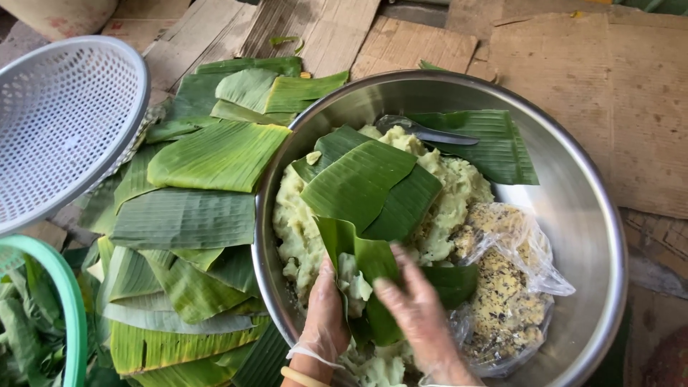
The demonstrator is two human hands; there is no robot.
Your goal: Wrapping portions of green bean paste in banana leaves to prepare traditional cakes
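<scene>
Left hand: the gloved left hand (326, 315) cups a folded banana leaf (373, 276) with pale dough inside.
Right hand: the right hand (419, 315) presses on the same leaf.
Bowl: a steel bowl (584, 208) holds dough (459, 190), a spoon (423, 131) and a plastic bag of filling (509, 287).
Beside: a pile of leaves (193, 215), a white basket (61, 122).

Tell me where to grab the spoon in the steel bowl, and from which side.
Grip the spoon by its dark handle, probably from above at the bowl's far right. The handle lies nearly flat across a banana leaf piece, bare and pointing right, while the scoop end rests against the pale dough. Both gloved hands, left hand and right hand, are busy folding a leaf at the near side.
</scene>
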